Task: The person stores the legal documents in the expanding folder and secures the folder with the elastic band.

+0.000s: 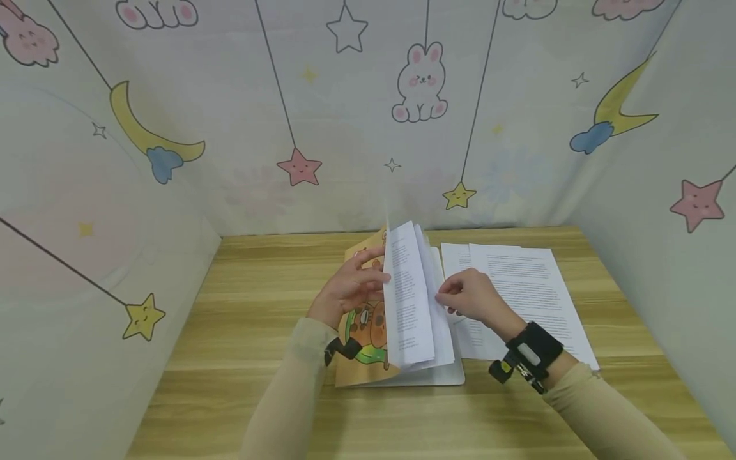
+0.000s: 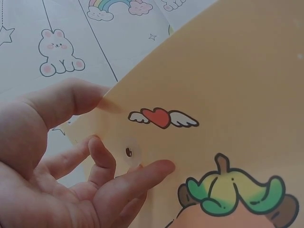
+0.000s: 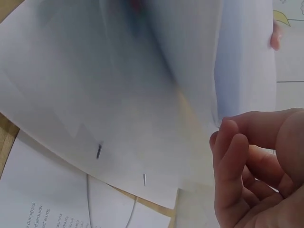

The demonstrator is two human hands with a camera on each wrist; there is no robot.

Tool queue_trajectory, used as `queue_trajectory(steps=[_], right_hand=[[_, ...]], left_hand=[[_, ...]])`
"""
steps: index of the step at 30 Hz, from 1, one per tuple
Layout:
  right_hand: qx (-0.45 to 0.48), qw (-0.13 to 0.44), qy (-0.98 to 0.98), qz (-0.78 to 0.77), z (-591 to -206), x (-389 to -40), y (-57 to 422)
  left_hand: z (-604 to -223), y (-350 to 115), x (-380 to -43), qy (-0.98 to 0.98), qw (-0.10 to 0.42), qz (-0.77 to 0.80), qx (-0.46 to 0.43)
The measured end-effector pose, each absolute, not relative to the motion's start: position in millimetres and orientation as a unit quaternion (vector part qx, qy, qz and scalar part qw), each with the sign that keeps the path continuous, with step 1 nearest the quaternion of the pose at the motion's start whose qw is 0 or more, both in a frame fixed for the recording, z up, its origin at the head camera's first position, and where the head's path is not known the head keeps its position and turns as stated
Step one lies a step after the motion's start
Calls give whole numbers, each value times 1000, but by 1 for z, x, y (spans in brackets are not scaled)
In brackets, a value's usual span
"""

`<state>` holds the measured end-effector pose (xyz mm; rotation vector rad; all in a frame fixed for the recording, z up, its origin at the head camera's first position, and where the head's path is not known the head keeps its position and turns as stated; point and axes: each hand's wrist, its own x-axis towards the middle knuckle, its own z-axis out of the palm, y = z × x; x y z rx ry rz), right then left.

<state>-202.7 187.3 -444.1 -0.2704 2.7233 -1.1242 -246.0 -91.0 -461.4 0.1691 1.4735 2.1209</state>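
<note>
An orange cartoon-covered folder (image 1: 360, 377) stands partly opened on the table, its leaves and white printed sheets (image 1: 409, 300) raised near upright. My left hand (image 1: 351, 287) holds the folder at its left side, fingers spread along the cover (image 2: 228, 85); one fingertip (image 3: 276, 37) shows past the raised edge in the right wrist view. With thumb and fingers, my right hand (image 1: 473, 295) pinches the edge of a leaf (image 3: 242, 66). Two small metal-looking strips, perhaps staples, show on the pale inner side (image 3: 123, 118) of the folder.
Loose printed sheets (image 1: 520, 281) lie overlapping to the folder's right, partly under its edge. The wooden table (image 1: 253, 306) extends around them. A cartoon-printed cloth (image 1: 368, 128) hangs close behind and along both sides.
</note>
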Motion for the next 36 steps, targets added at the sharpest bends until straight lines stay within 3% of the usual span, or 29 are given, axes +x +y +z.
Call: queue_trajectory(steps=[18, 36], right_hand=[[-49, 135, 894, -425, -441, -205, 178], [-8, 129, 868, -480, -451, -206, 182]], left_hand=[[-460, -90, -244, 547, 270, 790, 58], [-458, -90, -244, 541, 273, 792, 67]])
